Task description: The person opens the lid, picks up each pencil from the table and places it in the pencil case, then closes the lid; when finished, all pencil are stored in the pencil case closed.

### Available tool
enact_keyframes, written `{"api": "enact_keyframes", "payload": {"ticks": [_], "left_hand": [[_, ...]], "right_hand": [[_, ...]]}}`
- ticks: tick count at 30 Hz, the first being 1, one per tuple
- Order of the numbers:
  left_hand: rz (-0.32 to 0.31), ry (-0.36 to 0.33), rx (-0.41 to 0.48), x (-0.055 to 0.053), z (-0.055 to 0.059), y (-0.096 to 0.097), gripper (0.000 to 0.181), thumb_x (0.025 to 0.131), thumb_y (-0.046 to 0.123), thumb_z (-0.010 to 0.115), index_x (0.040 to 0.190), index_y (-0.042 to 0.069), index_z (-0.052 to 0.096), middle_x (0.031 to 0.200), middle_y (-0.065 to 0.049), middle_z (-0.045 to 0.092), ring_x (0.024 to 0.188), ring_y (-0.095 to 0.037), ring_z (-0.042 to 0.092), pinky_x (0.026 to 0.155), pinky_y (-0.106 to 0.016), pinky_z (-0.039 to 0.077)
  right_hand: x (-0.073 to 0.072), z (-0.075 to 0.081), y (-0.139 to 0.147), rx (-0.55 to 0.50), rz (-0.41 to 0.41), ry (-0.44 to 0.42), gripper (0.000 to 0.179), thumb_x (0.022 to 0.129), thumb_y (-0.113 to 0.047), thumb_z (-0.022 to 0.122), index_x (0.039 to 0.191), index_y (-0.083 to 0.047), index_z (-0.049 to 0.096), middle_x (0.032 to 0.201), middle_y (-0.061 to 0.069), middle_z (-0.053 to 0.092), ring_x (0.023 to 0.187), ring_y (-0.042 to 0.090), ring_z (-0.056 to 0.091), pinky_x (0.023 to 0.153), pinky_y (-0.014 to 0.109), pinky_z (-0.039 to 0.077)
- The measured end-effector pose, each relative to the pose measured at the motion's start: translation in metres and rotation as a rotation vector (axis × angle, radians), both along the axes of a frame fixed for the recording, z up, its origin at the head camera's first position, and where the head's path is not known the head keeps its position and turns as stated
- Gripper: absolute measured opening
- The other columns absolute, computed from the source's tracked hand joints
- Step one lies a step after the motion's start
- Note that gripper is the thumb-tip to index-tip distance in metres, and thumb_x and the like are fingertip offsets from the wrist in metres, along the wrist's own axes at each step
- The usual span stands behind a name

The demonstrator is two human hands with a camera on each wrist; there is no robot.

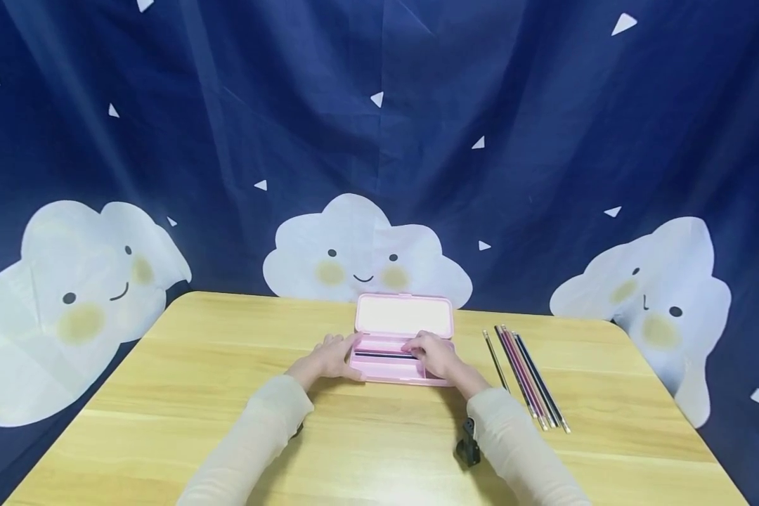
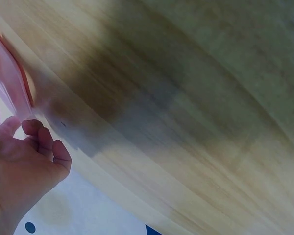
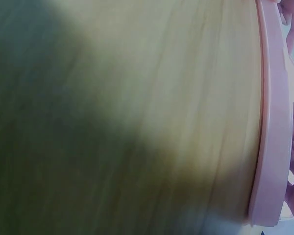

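Note:
A pink pencil case [image 1: 395,370] lies on the table with its lid [image 1: 405,315] raised at the back. Inside it runs a dark pencil [image 1: 382,355], lengthwise. My left hand [image 1: 330,357] grips the case's left end, thumb at the front corner and fingers behind. Over the right part of the case, my right hand [image 1: 435,353] reaches in with curled fingers and pinches the pencil near its right end; the exact contact is hidden. In the right wrist view, the case's front wall [image 3: 274,122] stands before the fingers.
Several pencils [image 1: 531,379] lie side by side on the wooden table [image 1: 228,337], right of the case. A single pencil [image 1: 496,360] lies apart, nearer the case. Behind the table hangs a dark blue curtain [image 1: 512,267] with clouds.

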State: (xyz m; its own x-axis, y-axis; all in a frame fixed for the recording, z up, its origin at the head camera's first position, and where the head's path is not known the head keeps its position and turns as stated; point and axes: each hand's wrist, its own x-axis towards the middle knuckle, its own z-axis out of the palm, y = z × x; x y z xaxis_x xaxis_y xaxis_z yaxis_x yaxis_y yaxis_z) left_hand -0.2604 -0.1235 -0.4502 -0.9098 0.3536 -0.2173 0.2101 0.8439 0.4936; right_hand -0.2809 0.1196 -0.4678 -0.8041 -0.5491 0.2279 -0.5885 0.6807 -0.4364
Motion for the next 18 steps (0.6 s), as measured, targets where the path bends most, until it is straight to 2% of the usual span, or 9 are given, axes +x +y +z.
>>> {"api": "enact_keyframes", "payload": {"ticks": [7, 12, 18], "left_hand": [[-0.017, 0.028, -0.038, -0.0027, 0.0001, 0.0006, 0.093, 0.067, 0.044, 0.076, 0.142, 0.013, 0.031, 0.130, -0.025, 0.042, 0.117, -0.037, 0.034, 0.098, -0.053, 0.028], [-0.022, 0.023, -0.042, -0.0026, -0.0008, 0.0000, 0.093, 0.068, 0.045, 0.076, 0.143, 0.013, 0.030, 0.133, -0.026, 0.039, 0.121, -0.039, 0.032, 0.100, -0.054, 0.026], [-0.018, 0.008, -0.032, -0.0024, 0.0002, 0.0000, 0.093, 0.068, 0.044, 0.076, 0.143, 0.014, 0.029, 0.135, -0.028, 0.036, 0.124, -0.041, 0.029, 0.101, -0.056, 0.023]], "right_hand": [[-0.0009, 0.0003, 0.0007, -0.033, 0.003, -0.046, 0.015, 0.083, 0.004, 0.058, 0.087, -0.004, 0.070, 0.079, 0.004, 0.060, 0.078, 0.018, 0.056, 0.073, 0.031, 0.048], [-0.0022, -0.0021, 0.0013, -0.069, -0.001, -0.068, 0.013, 0.083, 0.003, 0.058, 0.086, -0.003, 0.070, 0.080, 0.005, 0.060, 0.079, 0.017, 0.056, 0.074, 0.030, 0.048], [-0.0014, -0.0006, 0.0027, -0.121, -0.043, -0.087, 0.013, 0.083, 0.001, 0.059, 0.089, -0.003, 0.070, 0.080, 0.004, 0.060, 0.077, 0.015, 0.054, 0.072, 0.029, 0.046]]}}
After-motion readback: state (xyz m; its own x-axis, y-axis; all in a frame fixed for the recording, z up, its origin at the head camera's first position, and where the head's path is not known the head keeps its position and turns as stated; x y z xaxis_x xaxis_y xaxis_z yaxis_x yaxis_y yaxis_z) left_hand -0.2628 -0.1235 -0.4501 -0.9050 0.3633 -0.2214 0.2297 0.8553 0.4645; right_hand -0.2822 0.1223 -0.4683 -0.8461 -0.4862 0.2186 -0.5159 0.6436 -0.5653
